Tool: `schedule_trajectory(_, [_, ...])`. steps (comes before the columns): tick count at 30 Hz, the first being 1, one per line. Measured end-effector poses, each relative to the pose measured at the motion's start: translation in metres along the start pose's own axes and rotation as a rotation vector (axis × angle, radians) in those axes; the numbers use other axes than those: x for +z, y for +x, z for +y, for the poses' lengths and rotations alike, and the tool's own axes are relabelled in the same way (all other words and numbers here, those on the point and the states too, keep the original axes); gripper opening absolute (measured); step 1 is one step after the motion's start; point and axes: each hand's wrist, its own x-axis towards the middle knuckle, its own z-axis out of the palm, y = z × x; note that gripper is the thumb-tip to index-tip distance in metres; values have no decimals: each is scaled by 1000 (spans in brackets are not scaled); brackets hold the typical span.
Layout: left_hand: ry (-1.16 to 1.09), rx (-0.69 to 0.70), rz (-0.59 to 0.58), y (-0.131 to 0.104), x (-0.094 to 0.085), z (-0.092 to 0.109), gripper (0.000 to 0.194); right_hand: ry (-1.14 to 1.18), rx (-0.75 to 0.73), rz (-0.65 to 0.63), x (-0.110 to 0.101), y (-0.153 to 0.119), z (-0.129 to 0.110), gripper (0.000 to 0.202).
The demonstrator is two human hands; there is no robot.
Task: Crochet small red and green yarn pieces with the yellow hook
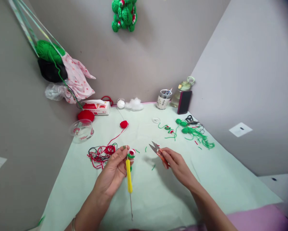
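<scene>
My left hand [117,166] pinches a small crocheted piece [131,154] in green, white and red, near the middle of the table. Against the same fingers hangs a crochet hook [128,176] with a yellow handle, its lower metal end pointing down. To the right, my right hand [176,162] is closed on orange-handled scissors [160,155]. Their blades are parted and point up and left, a short distance from the crocheted piece. Small green yarn snips [153,167] lie on the cloth between and below the hands.
Tangled red and dark yarn [101,155] lies left. Green crocheted parts [186,130] with loose strands lie right. Along the back stand a tissue pack [98,107], white stuffing [135,104], a pen tin [163,100] and a phone [184,102]. A plastic tub [82,131] sits at left.
</scene>
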Motion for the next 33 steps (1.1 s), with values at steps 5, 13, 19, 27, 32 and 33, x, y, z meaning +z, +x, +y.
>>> schedule_trajectory(5, [-18, 44, 29, -5, 2, -7, 17, 656, 39, -70, -3, -11, -42, 46])
schedule_trajectory(13, [53, 52, -128, -10, -1, -22, 19, 774, 96, -65, 17, -2, -75, 38])
schedule_trajectory(19, [105, 59, -112, -3, -7, -19, 26, 737, 165, -50, 16, 13, -66, 32])
schedule_trajectory(27, [306, 99, -81, 17, -14, -17, 34, 1023, 273, -287, 23, 28, -61, 40])
schedule_trajectory(32, [250, -31, -140, 24, -15, -18, 36, 875, 289, -209, 30, 36, -57, 36])
schedule_trajectory(33, [234, -57, -141, 25, -15, -16, 35, 830, 301, -160, 31, 38, -55, 35])
